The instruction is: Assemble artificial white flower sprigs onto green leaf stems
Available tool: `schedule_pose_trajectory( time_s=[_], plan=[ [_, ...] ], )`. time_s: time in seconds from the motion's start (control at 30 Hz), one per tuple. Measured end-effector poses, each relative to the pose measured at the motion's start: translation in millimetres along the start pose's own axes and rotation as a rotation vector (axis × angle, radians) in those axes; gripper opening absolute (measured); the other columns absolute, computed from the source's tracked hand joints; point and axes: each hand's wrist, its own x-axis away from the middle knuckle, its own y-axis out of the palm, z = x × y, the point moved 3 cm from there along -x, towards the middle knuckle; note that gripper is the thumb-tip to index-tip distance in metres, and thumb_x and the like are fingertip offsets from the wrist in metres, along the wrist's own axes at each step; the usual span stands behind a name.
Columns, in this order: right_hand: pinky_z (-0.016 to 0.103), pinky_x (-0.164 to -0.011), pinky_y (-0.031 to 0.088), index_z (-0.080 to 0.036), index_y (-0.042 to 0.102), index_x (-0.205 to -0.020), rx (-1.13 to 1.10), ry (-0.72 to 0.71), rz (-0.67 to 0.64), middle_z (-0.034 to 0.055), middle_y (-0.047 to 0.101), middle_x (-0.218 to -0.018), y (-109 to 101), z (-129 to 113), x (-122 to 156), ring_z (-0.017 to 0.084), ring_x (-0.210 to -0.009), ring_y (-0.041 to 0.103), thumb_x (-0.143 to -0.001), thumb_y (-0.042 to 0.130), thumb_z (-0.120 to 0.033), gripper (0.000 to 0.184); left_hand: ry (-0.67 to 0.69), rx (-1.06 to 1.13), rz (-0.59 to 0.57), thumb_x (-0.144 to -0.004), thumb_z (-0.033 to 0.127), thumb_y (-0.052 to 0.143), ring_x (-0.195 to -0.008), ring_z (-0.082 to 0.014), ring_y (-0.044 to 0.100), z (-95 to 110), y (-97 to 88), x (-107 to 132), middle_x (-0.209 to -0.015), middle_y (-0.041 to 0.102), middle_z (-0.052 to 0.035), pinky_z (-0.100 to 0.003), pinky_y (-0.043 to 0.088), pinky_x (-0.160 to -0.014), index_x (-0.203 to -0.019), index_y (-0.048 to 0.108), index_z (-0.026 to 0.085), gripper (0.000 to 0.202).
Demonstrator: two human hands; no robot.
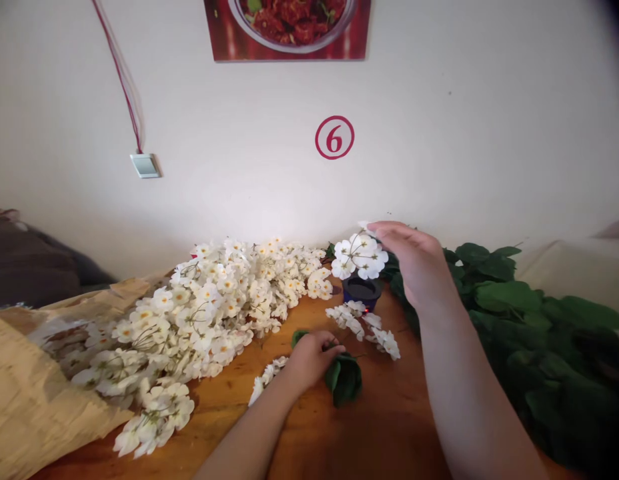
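Note:
My left hand (312,360) is closed around the stem of a sprig of artificial green leaves (345,380) on the wooden table (384,427). My right hand (409,260) hangs above the table, its fingertips at the top of a white artificial flower cluster (359,257). That cluster rises from a dark blue cup (362,293) with a black top. Loose white blossom sprigs (362,327) lie just below the cup. To the left spreads a large heap of white artificial blossoms (214,313), partly on brown kraft paper (34,393).
A heap of artificial green leaves (519,320) fills the right side. A cream box or ledge (574,267) lies behind it. A dark cushion (29,267) sits at the far left. The wall behind has a food poster (287,27), a red circled 6 (334,137) and a wall plate (145,165) with a cable.

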Motion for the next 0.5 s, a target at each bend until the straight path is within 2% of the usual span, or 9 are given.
schedule_pose_trajectory(
  time_s=[0.13,0.2,0.27,0.37,0.43,0.5],
  plan=[
    [0.042,-0.081,0.051,-0.024,0.074,-0.085,-0.055,-0.064,0.099,0.0046,0.073,-0.097,-30,-10,-7,0.024,-0.094,0.066,-0.078,0.065,-0.033,0.014,-0.097,0.364,0.035,-0.073,0.036,0.066,-0.064,-0.0109,0.055,-13,4.3,-8,-0.073,0.064,0.0007,-0.023,0.041,-0.061,-0.087,0.066,0.014,0.025],
    [0.042,-0.082,0.051,-0.025,0.074,-0.085,-0.072,-0.102,0.135,0.0045,0.073,-0.099,-38,-17,-6,0.024,-0.095,0.065,-0.078,0.064,-0.03,0.013,-0.142,0.473,0.117,-0.068,0.032,0.069,-0.066,-0.0121,0.057,-14,0.7,-10,-0.075,0.065,-0.0005,-0.024,0.043,-0.063,-0.088,0.064,0.013,0.028],
    [0.042,-0.084,0.05,-0.025,0.075,-0.087,-0.058,-0.095,0.135,0.0043,0.073,-0.1,-42,-24,-3,0.024,-0.097,0.065,-0.078,0.063,-0.025,0.016,-0.175,0.504,0.222,-0.068,0.031,0.068,-0.063,-0.0116,0.056,-4,-8.8,-11,-0.073,0.064,0.0,-0.024,0.043,-0.062,-0.087,0.063,0.014,0.027],
    [0.041,-0.086,0.048,-0.026,0.076,-0.093,-0.007,-0.031,0.078,0.0035,0.073,-0.099,-41,-30,1,0.023,-0.098,0.063,-0.075,0.061,-0.019,0.024,-0.106,0.464,0.369,-0.073,0.031,0.066,-0.062,-0.0107,0.054,35,-31.6,-7,-0.069,0.06,0.001,-0.023,0.043,-0.062,-0.087,0.064,0.014,0.022],
    [0.04,-0.087,0.047,-0.026,0.075,-0.096,0.018,-0.027,-0.007,0.0031,0.071,-0.103,-35,-34,5,0.023,-0.101,0.061,-0.075,0.061,-0.018,0.026,-0.02,0.446,0.455,-0.077,0.033,0.065,-0.063,-0.0112,0.054,73,-48.2,-4,-0.068,0.059,0.001,-0.023,0.043,-0.062,-0.088,0.065,0.015,0.022],
    [0.039,-0.089,0.046,-0.026,0.075,-0.099,0.025,-0.046,-0.117,0.0033,0.069,-0.11,-25,-36,8,0.024,-0.105,0.06,-0.077,0.061,-0.019,0.027,0.125,0.472,0.536,-0.081,0.038,0.063,-0.068,-0.0126,0.057,113,-62.7,-1,-0.074,0.061,-0.0004,-0.024,0.045,-0.066,-0.09,0.065,0.016,0.025]
  ],
)
